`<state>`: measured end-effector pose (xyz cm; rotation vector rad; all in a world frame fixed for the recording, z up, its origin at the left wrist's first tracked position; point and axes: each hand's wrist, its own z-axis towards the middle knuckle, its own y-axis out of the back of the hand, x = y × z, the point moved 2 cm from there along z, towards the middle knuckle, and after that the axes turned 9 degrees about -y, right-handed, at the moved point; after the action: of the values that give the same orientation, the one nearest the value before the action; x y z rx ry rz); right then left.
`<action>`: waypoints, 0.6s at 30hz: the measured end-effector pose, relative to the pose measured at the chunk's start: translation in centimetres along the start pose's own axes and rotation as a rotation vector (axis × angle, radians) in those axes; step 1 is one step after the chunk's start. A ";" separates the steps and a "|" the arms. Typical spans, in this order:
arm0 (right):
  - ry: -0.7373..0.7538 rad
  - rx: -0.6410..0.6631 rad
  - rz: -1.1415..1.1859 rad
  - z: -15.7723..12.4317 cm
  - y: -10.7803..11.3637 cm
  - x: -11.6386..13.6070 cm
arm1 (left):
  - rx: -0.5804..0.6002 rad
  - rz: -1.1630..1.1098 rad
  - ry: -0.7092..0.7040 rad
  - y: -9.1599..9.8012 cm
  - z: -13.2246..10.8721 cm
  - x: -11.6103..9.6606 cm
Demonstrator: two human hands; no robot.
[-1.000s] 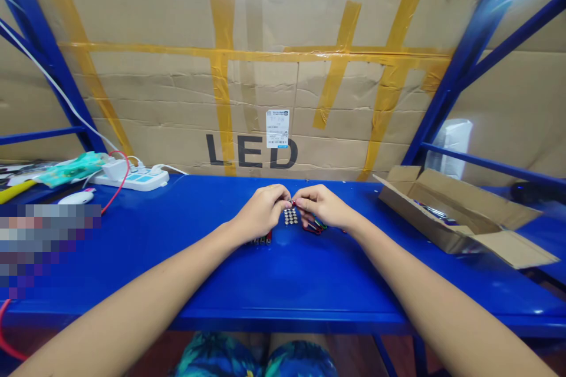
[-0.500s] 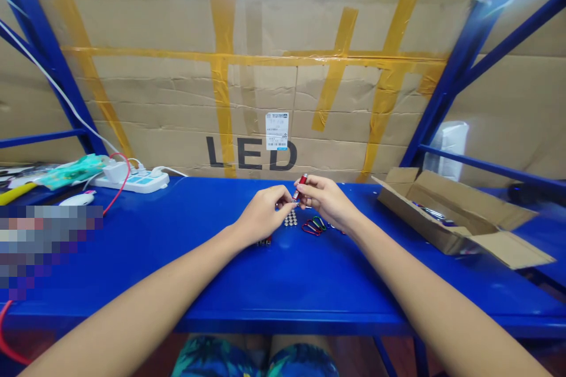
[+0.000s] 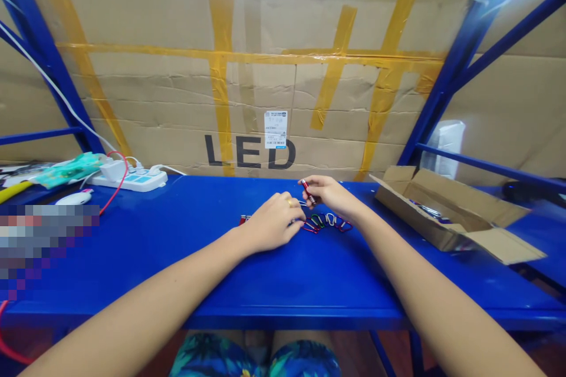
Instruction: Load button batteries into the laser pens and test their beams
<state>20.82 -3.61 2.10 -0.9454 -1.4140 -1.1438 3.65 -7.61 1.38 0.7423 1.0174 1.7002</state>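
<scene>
My right hand (image 3: 329, 194) is closed round a small red flashlight (image 3: 308, 191), a slim metal tube with silver ends, held tilted above the table. Lower and to the left, my left hand (image 3: 278, 221) reaches down to the tabletop with fingers curled and thumb near the index finger. Whatever lies between those fingertips is hidden. The small silver discs seen earlier are covered by this hand. Just right of it lies a row of carabiners (image 3: 331, 220) in red, green, silver and blue. Red tubes with silver ends (image 3: 243, 220) peek out behind my left wrist.
An open cardboard box (image 3: 442, 235) with metal items inside stands at the right. On the left are a white power strip (image 3: 137, 179), a red cable (image 3: 119, 188) and a teal packet (image 3: 71, 169). A large cardboard sheet (image 3: 177, 100) closes off the back of the blue table (image 3: 265, 294).
My left hand has left the flashlight and dropped to the table over the silver discs. My right hand keeps the flashlight, now tilted the other way and a little farther right.
</scene>
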 end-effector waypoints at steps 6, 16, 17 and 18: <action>0.009 -0.006 -0.076 -0.2 -0.4 0.3 | 0.172 0.145 -0.026 -1.6 0.8 -1.2; -0.022 0.008 -0.072 -0.4 -0.5 0.7 | 0.192 -0.061 -0.024 -1.3 0.4 -1.1; -0.021 0.007 -0.070 -0.5 -0.5 0.7 | 0.189 -0.056 -0.029 -1.4 0.4 -1.1; -0.016 0.006 -0.069 -0.5 -0.4 0.7 | 0.190 -0.048 -0.036 -1.5 0.4 -1.1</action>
<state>20.39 -4.21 2.76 -0.9091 -1.4719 -1.1845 4.95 -8.34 0.23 0.8611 1.1739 1.5582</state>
